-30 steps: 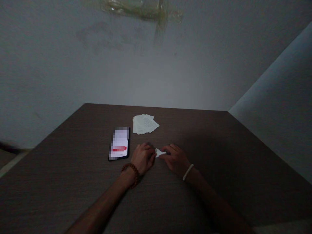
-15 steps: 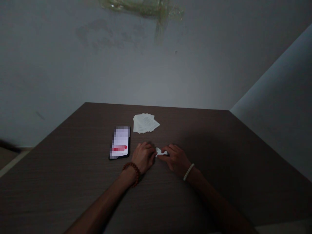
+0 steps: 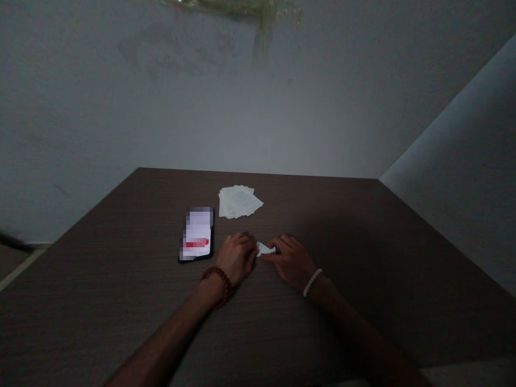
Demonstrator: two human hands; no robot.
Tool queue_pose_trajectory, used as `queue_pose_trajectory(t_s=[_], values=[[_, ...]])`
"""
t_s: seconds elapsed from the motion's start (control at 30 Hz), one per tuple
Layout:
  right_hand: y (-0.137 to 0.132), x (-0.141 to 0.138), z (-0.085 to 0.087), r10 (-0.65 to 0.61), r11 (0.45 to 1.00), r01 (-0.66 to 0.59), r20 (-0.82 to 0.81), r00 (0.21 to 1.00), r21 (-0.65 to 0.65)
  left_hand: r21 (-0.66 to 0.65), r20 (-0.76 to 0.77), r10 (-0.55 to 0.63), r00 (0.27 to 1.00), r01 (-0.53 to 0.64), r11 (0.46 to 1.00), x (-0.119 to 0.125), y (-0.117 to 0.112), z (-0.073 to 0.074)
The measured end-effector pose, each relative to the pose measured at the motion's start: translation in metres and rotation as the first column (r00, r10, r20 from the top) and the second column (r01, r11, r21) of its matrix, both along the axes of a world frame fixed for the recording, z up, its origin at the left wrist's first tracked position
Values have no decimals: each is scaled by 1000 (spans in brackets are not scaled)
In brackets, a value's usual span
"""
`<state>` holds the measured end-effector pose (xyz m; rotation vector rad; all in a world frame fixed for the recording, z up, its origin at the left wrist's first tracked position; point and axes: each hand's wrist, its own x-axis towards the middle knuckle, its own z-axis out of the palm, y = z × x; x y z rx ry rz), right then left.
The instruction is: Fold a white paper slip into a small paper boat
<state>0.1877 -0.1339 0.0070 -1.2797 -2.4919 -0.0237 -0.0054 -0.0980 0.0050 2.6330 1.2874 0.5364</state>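
A small white piece of paper (image 3: 265, 249), seemingly folded, lies low over the table between my two hands. My left hand (image 3: 237, 257), with a brown beaded bracelet at the wrist, is closed with its fingertips at the paper's left edge. On the other side my right hand (image 3: 292, 259), wearing a pale beaded bracelet, pinches the paper's right part between thumb and fingers. Parts of the paper are hidden by the fingers.
A loose pile of printed paper slips (image 3: 241, 202) lies beyond my hands on the dark wooden table (image 3: 314, 204). Left of my left hand is a phone (image 3: 197, 234) with its screen lit. A grey wall (image 3: 258, 129) stands behind the table.
The right thumb and fingers have shifted slightly on the paper, and more of its surface shows. The whole view has moved a little; the pile and phone lie as before.
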Motion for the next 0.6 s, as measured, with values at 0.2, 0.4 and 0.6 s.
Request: queue_pose_trajectory(t_s=[0.2, 0.4, 0.6], values=[[-1, 8, 2, -47, 999, 47, -46, 998, 3, -13, 18, 7, 1000, -7, 1000, 0, 0, -1], [5, 18, -5, -75, 997, 79, -225, 972, 9, -16, 36, 4, 999, -4, 1000, -1, 1, -4], [13, 13, -12, -59, 996, 25, -391, 918, -90, -12, 80, -27, 996, 28, 1000, -3, 1, -3]])
